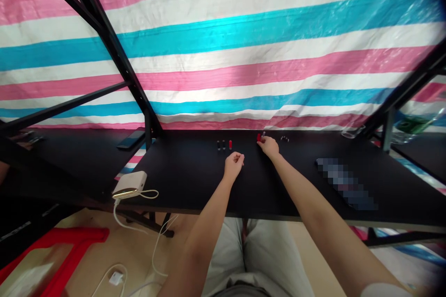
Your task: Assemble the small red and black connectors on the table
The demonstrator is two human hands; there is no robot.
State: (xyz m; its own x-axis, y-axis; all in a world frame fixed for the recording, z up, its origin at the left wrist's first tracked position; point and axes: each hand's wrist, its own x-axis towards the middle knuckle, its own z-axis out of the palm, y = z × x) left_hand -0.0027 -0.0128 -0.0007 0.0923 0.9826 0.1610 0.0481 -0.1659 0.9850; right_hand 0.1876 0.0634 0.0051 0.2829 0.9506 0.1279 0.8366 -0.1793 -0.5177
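Note:
My left hand (234, 165) hovers over the black table (195, 171), its fingers pinched together; what they hold, if anything, is too small to make out. Further right and farther back, my right hand (270, 146) has its fingertips closed at a small red cylinder (259, 138). A small pale piece (263, 134) shows just behind those fingers, partly hidden. To the left of my hands, two small black cylinders (221, 145) and another red cylinder (230, 145) stand in a row. Several tiny shiny pieces (285, 139) lie right of my right hand.
A white box-shaped device (130, 184) with a cable sits at the table's left front. On the right lies a dark, pixelated flat object (344, 183). A clear cup-like item (351, 131) is at the back right. Black metal posts (114, 55) frame the striped sheet (244, 32) behind.

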